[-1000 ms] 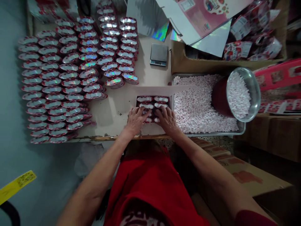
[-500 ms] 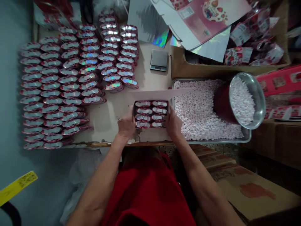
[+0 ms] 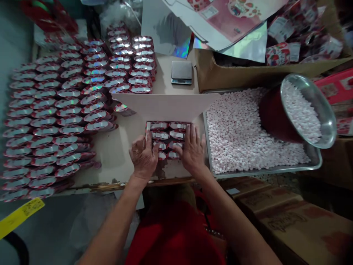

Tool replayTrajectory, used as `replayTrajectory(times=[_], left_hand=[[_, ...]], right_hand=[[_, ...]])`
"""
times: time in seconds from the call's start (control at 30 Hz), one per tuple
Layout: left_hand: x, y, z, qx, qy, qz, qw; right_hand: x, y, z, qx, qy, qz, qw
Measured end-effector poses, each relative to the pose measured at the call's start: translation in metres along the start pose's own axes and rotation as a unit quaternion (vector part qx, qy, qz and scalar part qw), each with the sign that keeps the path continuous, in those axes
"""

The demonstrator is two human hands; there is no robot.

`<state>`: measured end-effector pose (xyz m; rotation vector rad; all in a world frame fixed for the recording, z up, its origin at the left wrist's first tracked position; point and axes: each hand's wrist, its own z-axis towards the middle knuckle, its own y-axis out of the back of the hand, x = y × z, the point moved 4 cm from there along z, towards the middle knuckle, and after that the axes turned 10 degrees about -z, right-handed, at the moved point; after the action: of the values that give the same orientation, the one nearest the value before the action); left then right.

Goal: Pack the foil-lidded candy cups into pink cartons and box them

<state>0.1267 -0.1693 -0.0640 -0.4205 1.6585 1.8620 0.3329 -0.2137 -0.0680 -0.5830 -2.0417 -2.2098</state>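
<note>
An open carton (image 3: 165,106) lies near the table's front edge, its pale lid flap standing up at the far side. Inside it, red-and-silver packets (image 3: 168,133) sit in two columns. My left hand (image 3: 142,156) rests on the carton's near left corner, fingers curled over the packets there. My right hand (image 3: 191,149) lies flat, fingers spread, on the right column of packets.
Several rows of the same foil packets (image 3: 57,114) cover the table's left half. A small scale (image 3: 181,72) stands behind the carton. A metal tray (image 3: 314,162) of small pink-white candies lies to the right, with a red-sided metal scoop (image 3: 300,110) in it. Cardboard boxes (image 3: 289,217) stand below right.
Both hands moved from gripping the carton's sides to resting on the packets inside. The lid flap now stands higher, and the camera has shifted closer.
</note>
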Motion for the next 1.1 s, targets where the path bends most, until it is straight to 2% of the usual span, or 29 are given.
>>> replayTrajectory(times=[0.07,0.1,0.23,0.3,0.37,0.43,0.5,0.57,0.67,0.73,0.83,0.93,1.0,1.1], left_hand=[[-0.001,0.008,0.006,0.017,0.014,0.008,1.000],[0.000,0.012,0.011,0.026,0.020,-0.006,0.999],[0.023,0.022,0.039,0.049,0.056,-0.168,0.983],[0.040,0.018,0.052,0.064,0.095,-0.293,0.949],[0.056,0.007,0.062,0.086,0.137,-0.410,0.898],[0.066,-0.004,0.071,0.112,0.151,-0.483,0.855],[0.070,-0.011,0.081,0.147,0.127,-0.502,0.843],[0.071,-0.012,0.094,0.197,0.075,-0.471,0.857],[0.066,0.001,0.113,0.243,-0.047,-0.349,0.904],[0.059,0.018,0.119,0.260,-0.144,-0.227,0.927],[0.042,0.038,0.107,0.309,-0.255,-0.062,0.914],[0.028,0.044,0.083,0.322,-0.274,-0.003,0.906],[0.023,0.039,0.074,0.299,-0.251,-0.010,0.921],[0.026,0.031,0.075,0.239,-0.209,-0.050,0.947]], right_hand=[[0.005,0.003,0.002,0.003,-0.010,-0.011,1.000],[0.005,0.005,0.003,0.004,-0.021,0.018,1.000],[-0.014,0.008,0.005,-0.018,-0.097,0.195,0.976],[-0.028,0.002,0.006,-0.023,-0.098,0.267,0.958],[-0.042,-0.007,0.010,-0.013,-0.089,0.331,0.939],[-0.055,-0.012,0.020,0.003,-0.084,0.358,0.930],[-0.065,-0.009,0.038,0.031,-0.047,0.340,0.939],[-0.068,0.003,0.060,0.066,0.040,0.286,0.955],[-0.064,0.036,0.082,0.091,0.185,0.126,0.970],[-0.052,0.055,0.080,0.108,0.277,0.004,0.955],[-0.023,0.066,0.058,0.141,0.362,-0.075,0.918],[0.012,0.050,0.029,0.156,0.343,-0.074,0.923],[0.032,0.030,0.012,0.151,0.306,-0.098,0.935],[0.051,0.006,-0.001,0.111,0.243,-0.160,0.950]])
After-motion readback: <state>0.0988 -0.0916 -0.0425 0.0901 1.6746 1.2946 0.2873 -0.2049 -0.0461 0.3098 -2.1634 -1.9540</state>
